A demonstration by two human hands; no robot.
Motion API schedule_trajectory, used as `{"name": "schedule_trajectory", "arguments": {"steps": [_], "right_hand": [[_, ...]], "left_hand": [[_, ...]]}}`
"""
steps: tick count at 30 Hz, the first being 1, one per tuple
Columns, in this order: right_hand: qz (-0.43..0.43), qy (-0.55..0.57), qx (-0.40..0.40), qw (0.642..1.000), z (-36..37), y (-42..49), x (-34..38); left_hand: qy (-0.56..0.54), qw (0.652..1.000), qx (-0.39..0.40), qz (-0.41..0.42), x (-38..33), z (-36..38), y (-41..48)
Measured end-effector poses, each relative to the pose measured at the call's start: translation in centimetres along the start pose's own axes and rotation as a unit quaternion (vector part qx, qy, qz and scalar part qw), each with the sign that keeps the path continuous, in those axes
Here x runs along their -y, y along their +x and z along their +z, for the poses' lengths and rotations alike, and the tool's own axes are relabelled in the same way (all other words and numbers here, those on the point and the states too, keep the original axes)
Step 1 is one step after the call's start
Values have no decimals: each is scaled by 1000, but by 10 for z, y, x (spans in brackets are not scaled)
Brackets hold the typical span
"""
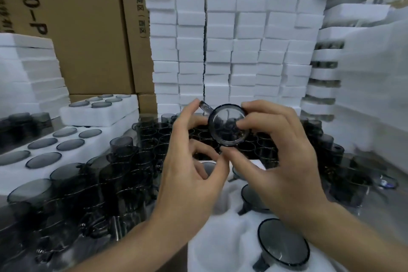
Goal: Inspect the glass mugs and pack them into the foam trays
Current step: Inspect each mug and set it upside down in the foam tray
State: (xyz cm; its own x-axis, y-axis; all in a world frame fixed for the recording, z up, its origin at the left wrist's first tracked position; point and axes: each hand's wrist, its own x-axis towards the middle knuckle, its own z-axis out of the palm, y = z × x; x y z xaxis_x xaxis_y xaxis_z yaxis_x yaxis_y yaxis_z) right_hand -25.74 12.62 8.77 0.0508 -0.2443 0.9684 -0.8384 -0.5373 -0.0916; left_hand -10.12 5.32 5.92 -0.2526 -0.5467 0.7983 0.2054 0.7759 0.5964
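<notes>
Cartons (pixel 88 28) behind, "4.0-P" printed — left hand (pixel 189 161), right hand (pixel 276 161) hold mug (pixel 228 126).

Grey work surface (pixel 390 216) carries massed dark smoky glass mugs (pixel 123 183), standing close together; white foam trays (pixel 72 150), mug-filled, lie at left.

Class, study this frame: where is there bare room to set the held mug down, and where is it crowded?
Bare white foam shows in the near tray, between the left forearm and a packed mug. A grey surface strip lies right of the right forearm. Crowded: loose mugs left of and beyond the held mug; the left trays look full.
</notes>
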Motion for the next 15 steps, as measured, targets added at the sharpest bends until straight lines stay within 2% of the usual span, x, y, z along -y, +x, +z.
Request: {"name": "schedule_trajectory", "arguments": {"steps": [5,9,15], "right_hand": [[49,118,-38,991,-7,-8,1],[46,65,-57,995,-11,-7,6],[71,86,-53,992,-13,-7,9]], "left_hand": [[43,996,4,77,-6,-1,3],[43,995,11,87,-4,-3,2],[62,992,15,111,-9,-3,1]]}}
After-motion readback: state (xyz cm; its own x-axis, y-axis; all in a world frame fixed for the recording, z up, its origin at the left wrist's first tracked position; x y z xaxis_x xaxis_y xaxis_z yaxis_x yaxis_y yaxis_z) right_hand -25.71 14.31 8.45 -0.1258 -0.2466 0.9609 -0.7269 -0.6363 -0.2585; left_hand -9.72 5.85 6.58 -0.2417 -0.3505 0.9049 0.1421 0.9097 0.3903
